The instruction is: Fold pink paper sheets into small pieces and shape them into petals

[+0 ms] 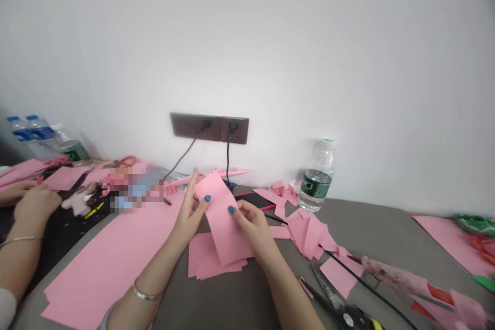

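Observation:
A rectangular piece of pink paper [220, 221] is held up in front of me, tilted, between both hands. My left hand [191, 211] pinches its upper left side, thumb on the near face and a finger raised behind. On the right edge, my right hand [249, 219] grips the sheet with the thumb in front and the fingers curled behind. Beneath it lies a small stack of pink paper pieces [204, 263] on the grey table [228, 304]. Large pink sheets [112, 263] spread out to the left of my left arm.
Scissors [340, 309] lie open at the lower right, near pink scraps [305, 232] and a black cable [367, 289]. A water bottle [317, 175] stands by the wall. Plugged cords hang from the socket panel [197, 126]. At far left, another person's hands [36, 203] work.

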A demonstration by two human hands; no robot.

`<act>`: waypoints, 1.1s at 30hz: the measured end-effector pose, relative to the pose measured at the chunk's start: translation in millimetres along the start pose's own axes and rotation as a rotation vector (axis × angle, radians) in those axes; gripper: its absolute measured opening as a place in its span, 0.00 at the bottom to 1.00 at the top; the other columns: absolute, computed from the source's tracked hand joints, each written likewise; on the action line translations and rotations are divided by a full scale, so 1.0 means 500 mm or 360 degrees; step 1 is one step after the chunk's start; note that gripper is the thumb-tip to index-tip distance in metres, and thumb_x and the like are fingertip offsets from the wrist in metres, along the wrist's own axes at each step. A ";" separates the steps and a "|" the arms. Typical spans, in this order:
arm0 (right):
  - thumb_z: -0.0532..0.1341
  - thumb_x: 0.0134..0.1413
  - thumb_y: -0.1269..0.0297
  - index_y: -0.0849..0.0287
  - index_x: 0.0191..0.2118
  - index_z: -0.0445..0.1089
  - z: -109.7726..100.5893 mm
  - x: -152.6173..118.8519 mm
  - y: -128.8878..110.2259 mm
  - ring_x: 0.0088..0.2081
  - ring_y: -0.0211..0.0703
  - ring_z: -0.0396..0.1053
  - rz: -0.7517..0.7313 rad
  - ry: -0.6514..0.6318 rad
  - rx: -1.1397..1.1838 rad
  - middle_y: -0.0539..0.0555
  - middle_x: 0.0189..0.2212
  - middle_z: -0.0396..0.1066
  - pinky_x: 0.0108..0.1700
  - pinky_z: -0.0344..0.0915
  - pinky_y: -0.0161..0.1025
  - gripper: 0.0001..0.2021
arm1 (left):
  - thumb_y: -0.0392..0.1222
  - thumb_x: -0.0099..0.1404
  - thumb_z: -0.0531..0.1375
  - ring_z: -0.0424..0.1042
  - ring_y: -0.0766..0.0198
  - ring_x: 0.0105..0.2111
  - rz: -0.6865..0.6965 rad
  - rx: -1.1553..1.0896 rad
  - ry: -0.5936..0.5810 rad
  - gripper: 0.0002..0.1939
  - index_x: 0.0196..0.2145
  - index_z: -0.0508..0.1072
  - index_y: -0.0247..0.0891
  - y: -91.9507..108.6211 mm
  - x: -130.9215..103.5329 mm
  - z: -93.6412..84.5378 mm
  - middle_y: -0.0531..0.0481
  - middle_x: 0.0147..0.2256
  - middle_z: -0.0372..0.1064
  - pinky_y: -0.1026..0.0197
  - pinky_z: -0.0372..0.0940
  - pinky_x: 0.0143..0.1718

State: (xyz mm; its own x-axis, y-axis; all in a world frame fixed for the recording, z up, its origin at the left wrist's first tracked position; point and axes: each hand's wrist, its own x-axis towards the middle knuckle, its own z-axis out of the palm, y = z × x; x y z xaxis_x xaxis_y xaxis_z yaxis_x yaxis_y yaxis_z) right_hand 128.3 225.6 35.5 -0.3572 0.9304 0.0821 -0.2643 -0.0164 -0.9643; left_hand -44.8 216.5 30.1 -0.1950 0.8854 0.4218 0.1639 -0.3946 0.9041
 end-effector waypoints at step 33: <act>0.64 0.53 0.63 0.55 0.26 0.70 -0.026 0.005 0.003 0.52 0.54 0.65 -0.0756 0.0476 -0.0457 0.58 0.45 0.74 0.54 0.58 0.52 0.06 | 0.43 0.59 0.64 0.78 0.56 0.30 0.0101 0.0398 -0.0028 0.07 0.32 0.83 0.44 0.024 -0.023 0.018 0.47 0.32 0.81 0.59 0.71 0.32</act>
State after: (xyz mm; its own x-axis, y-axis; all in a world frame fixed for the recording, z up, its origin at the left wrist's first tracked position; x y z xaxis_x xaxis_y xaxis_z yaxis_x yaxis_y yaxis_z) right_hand 138.8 232.6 30.7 0.0169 0.8747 0.4844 -0.0666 0.4844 -0.8723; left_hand -31.7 204.0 35.6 -0.1602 0.8659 0.4738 0.4095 -0.3785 0.8301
